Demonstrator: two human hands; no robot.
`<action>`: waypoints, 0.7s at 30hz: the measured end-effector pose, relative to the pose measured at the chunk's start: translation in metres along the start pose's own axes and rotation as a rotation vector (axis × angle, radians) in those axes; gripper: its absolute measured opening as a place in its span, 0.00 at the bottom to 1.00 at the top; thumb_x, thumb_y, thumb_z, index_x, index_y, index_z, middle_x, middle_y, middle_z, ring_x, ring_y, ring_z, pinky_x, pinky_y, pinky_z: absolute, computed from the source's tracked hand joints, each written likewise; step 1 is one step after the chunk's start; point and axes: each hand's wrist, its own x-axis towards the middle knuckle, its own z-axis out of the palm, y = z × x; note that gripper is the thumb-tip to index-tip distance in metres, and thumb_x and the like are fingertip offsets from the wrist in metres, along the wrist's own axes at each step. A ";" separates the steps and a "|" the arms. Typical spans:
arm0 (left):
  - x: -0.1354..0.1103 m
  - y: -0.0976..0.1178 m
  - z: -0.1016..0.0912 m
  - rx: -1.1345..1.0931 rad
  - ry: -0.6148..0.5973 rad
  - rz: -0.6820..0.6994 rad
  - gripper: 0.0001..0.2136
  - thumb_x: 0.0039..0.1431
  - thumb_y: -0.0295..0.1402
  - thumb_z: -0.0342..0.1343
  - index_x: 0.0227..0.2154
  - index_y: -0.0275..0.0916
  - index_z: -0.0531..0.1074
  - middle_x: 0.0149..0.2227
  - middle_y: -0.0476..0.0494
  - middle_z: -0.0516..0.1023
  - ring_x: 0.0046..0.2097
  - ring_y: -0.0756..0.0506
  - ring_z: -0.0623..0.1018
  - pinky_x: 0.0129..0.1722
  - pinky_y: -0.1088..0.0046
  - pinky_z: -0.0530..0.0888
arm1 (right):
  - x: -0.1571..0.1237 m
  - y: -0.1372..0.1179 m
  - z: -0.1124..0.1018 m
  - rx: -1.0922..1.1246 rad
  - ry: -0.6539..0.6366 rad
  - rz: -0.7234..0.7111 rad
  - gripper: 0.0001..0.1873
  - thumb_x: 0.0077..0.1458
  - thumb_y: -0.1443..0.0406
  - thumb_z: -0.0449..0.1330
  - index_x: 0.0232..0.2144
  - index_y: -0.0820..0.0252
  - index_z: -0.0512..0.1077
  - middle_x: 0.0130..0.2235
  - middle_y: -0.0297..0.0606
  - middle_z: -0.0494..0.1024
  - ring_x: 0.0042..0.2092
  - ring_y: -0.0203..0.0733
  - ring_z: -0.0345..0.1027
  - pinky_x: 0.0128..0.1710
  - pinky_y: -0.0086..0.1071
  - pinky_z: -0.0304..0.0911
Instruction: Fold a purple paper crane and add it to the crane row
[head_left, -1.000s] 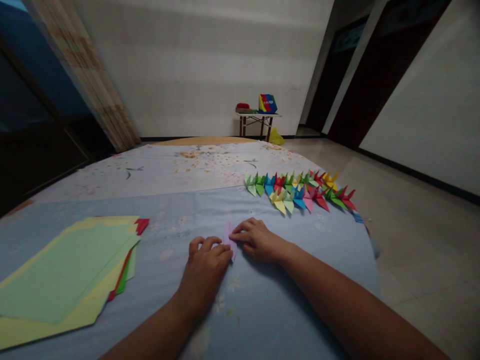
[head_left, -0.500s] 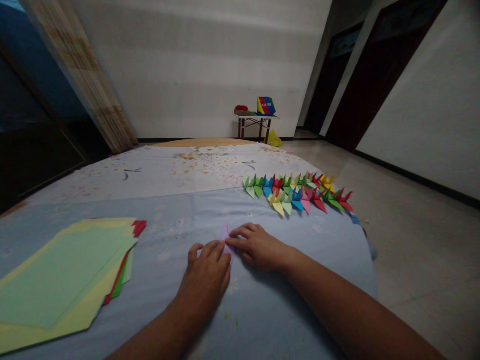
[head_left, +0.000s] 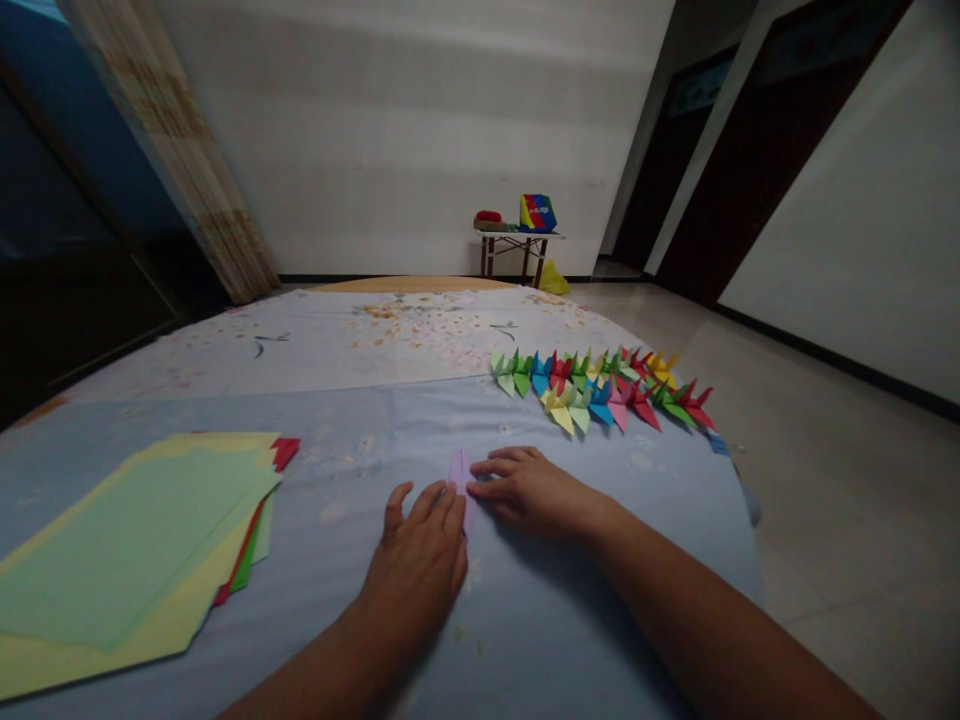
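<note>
Broad table with a rounded far edge, bare pale wood (head_left: 412,284) showing there as a thin strip. White floral cloth (head_left: 315,360) over the far part; light blue cloth (head_left: 585,640) with faint flowers over the near part, slightly wrinkled. Toward the left edge, an uneven stack of paper sheets: mint green (head_left: 150,540) on top, yellow (head_left: 90,660) beneath, red (head_left: 285,453) and bright green (head_left: 244,570) poking out. Toward the right edge, two close rows of pointed, multicoloured folded-paper birds (head_left: 559,374). Between stack and birds, a narrow purple folded paper (head_left: 460,467), partly hidden, lengthwise toward the far edge.
</note>
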 end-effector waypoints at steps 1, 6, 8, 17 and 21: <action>0.000 0.000 0.000 -0.001 -0.005 0.001 0.15 0.57 0.27 0.47 0.47 0.36 0.69 0.51 0.38 0.73 0.56 0.40 0.67 0.56 0.53 0.47 | 0.000 0.001 0.000 0.001 0.005 0.005 0.18 0.56 0.64 0.53 0.50 0.45 0.68 0.54 0.35 0.69 0.55 0.47 0.57 0.52 0.45 0.52; 0.000 0.000 0.002 0.007 0.023 0.006 0.15 0.56 0.28 0.48 0.46 0.38 0.70 0.50 0.39 0.74 0.55 0.40 0.68 0.57 0.53 0.47 | 0.001 0.006 0.005 -0.007 0.063 0.013 0.15 0.53 0.66 0.56 0.44 0.47 0.72 0.51 0.35 0.72 0.54 0.47 0.58 0.51 0.44 0.53; 0.000 -0.001 0.001 -0.011 0.035 0.002 0.15 0.56 0.28 0.48 0.46 0.39 0.70 0.50 0.40 0.74 0.55 0.40 0.67 0.57 0.53 0.48 | 0.003 0.008 0.007 0.021 0.102 0.021 0.15 0.52 0.67 0.56 0.43 0.49 0.73 0.49 0.35 0.73 0.51 0.45 0.61 0.50 0.42 0.53; 0.006 -0.010 0.001 -0.203 0.082 -0.028 0.19 0.53 0.40 0.54 0.47 0.39 0.68 0.48 0.40 0.73 0.52 0.39 0.68 0.53 0.54 0.53 | 0.013 0.005 0.018 0.077 0.222 0.167 0.12 0.52 0.67 0.57 0.41 0.55 0.73 0.46 0.40 0.71 0.50 0.47 0.54 0.48 0.44 0.50; 0.011 -0.014 0.000 -0.214 0.097 -0.085 0.17 0.51 0.40 0.55 0.44 0.39 0.68 0.45 0.40 0.74 0.49 0.39 0.70 0.50 0.55 0.58 | 0.016 0.000 0.022 0.177 0.234 0.161 0.16 0.53 0.66 0.56 0.45 0.52 0.71 0.49 0.38 0.70 0.51 0.47 0.53 0.51 0.46 0.47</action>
